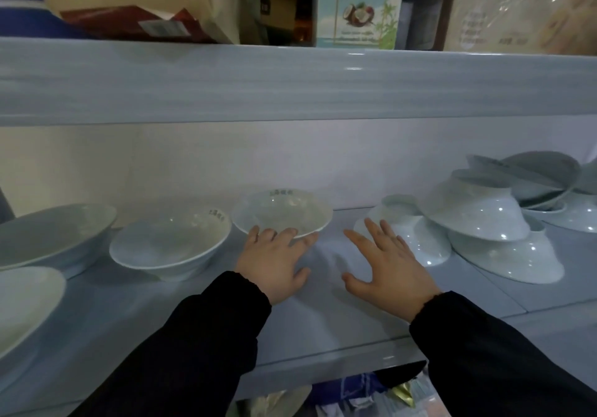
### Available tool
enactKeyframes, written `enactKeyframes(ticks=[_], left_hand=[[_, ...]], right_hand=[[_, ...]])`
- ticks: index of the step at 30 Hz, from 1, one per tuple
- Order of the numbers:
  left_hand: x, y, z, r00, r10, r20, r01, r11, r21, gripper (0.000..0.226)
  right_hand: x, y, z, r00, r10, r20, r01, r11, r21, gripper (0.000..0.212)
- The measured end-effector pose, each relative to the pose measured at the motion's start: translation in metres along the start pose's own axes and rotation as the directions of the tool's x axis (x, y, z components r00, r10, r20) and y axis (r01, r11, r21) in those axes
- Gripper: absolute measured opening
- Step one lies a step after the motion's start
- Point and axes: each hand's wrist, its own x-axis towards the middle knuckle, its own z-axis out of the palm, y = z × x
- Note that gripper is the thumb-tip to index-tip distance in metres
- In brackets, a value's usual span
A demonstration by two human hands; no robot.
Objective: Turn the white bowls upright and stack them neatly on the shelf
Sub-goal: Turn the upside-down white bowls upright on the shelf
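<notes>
On the pale shelf [323, 319], near its middle, an upright bowl [282, 211] stands open side up, with small dark lettering on its far inner wall. The left hand [274, 265] reaches to it from a black sleeve [193, 352]. Its fingers [290, 235] are nearly straight and loosely spread, their tips resting against the bowl's near wall just under the rim. The thumb sticks out to the side, clear of the bowl, so nothing is pinched or wrapped.

Just to the left, with the two rims close together, a second upright bowl [171, 242] carries the same lettering. Two wider dishes [55, 235] sit beyond it at the left edge of the view.

The right hand [387, 265] is palm down over the shelf, its fingers [374, 232] fanned wide and holding nothing. Their tips reach the left edge of an overturned bowl [420, 242], which lies tilted with its foot up. Whether they touch it cannot be told.

Just beside that bowl, to the right, a pile of bowls [484, 216] leans together, tilted with their undersides showing. More white bowls lie behind them at the back right. A bare strip of shelf separates the two hands.

On the board above stand a coconut carton [358, 9] and a red box [129, 22].
</notes>
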Motion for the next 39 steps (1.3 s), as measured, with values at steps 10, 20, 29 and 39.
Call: enactKeyframes(ticks=[10,20,29,39], left_hand=[[0.005,0.017,-0.01,0.996,-0.015,-0.091,0.005,0.994,-0.11,0.082],[0.042,0.099,-0.021,0.953,0.025,-0.301,-0.09,0.975,-0.202,0.079],[0.062,0.172,-0.006,0.967,0.01,-0.254,-0.038,0.994,-0.105,0.075],[0.057,0.206,-0.008,0.981,-0.097,-0.167,0.084,0.993,-0.085,0.077]], right_hand=[[-0.015,0.017,-0.003,1.0,0.023,-0.009,-0.023,1.0,0.005,0.085],[-0.024,0.095,-0.049,0.988,-0.04,-0.146,0.029,0.997,-0.076,0.081],[-0.011,0.187,-0.096,0.968,-0.181,-0.174,0.126,0.95,-0.286,0.08],[0.011,0.229,-0.1,0.976,-0.207,-0.075,0.172,0.929,-0.328,0.089]])
